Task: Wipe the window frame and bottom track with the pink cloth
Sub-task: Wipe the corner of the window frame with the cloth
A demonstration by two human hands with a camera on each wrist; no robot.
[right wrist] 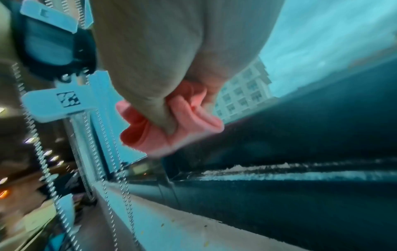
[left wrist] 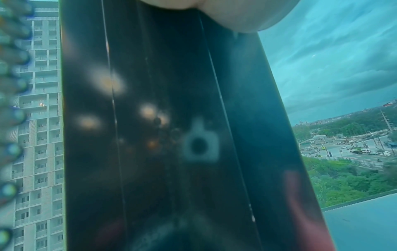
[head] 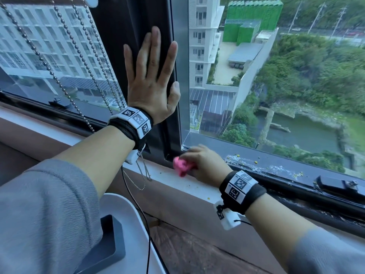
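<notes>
My left hand [head: 152, 76] lies flat with straight fingers against the dark upright window frame [head: 118, 36], thumb at its right edge; the left wrist view shows that frame [left wrist: 171, 135] close up. My right hand [head: 203, 163] grips the bunched pink cloth [head: 181, 165] low at the left end of the dark bottom track [head: 276, 171], by the frame's foot. In the right wrist view the pink cloth [right wrist: 171, 125] bulges from my curled fingers [right wrist: 163, 108] above the dusty track [right wrist: 279, 169]. Crumbs and white dust lie along the track to the right.
Beaded blind chains [head: 79, 56] hang left of my left arm, their loop [head: 144, 175] over the white sill [head: 173, 180]. A black latch [head: 333, 184] sits on the track at far right. A white tray [head: 126, 214] with a dark block is below the sill.
</notes>
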